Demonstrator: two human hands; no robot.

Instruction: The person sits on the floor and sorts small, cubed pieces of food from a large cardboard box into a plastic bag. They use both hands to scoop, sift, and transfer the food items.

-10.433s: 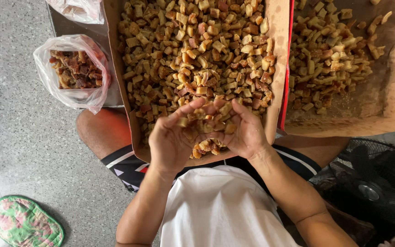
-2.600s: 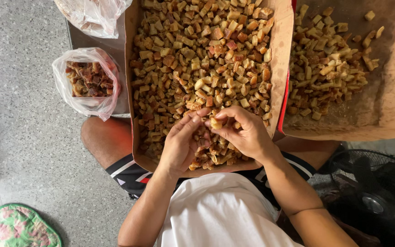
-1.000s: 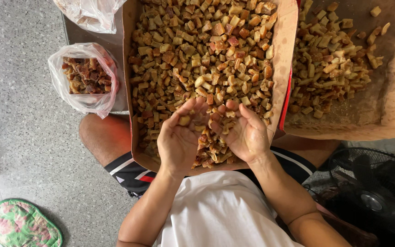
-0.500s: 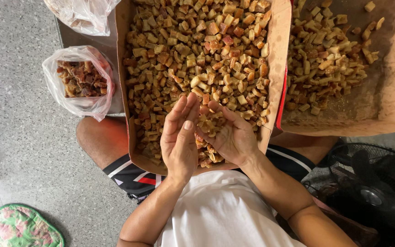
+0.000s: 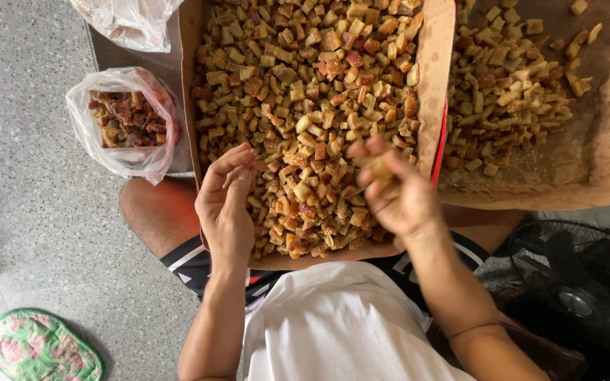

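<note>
Several pale chunks sit in my right hand [image 5: 393, 194], its grip curled loosely around them above the near box [image 5: 428, 85]. My left hand [image 5: 226, 201] hovers beside it, grip open, fingers slack, holding nothing. Below both: box heaped with brown and tan chunks [image 5: 305, 106]. Right of it, second box [image 5: 601, 162], thinner layer. Left, plastic bag [image 5: 125, 127] of darker pieces; floor [image 5: 30, 212] beneath.

Speckled grey floor [image 5: 44, 212] down the left, evenly lit; a green floral slipper [image 5: 40, 349] lies at the bottom corner, a black fan [image 5: 580, 296] sits lower right
</note>
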